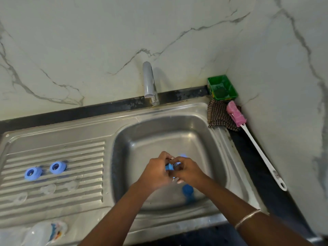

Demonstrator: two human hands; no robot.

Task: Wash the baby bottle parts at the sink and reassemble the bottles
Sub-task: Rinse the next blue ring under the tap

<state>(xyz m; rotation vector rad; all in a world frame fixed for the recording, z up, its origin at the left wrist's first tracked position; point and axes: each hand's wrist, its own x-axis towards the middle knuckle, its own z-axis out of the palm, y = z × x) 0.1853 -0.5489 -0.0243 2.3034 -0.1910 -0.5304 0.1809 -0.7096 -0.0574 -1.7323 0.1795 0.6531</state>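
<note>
step: washing a blue part (169, 166) over the sink (124, 137).
grip: left hand (156, 172) and right hand (188, 172) both pinch it.
next: probably rinse, then set beside the rings (57, 167).

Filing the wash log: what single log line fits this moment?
both hands grip blue bottle part over sink basin | two blue rings on drainboard | tap dry

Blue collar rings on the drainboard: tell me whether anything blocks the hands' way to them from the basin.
Nothing visible does. Both blue collar rings lie in the open on the ribbed drainboard. Clear teats sit nearer the front edge, beside that path. Left hand and right hand together hold a blue part over the basin.
</note>
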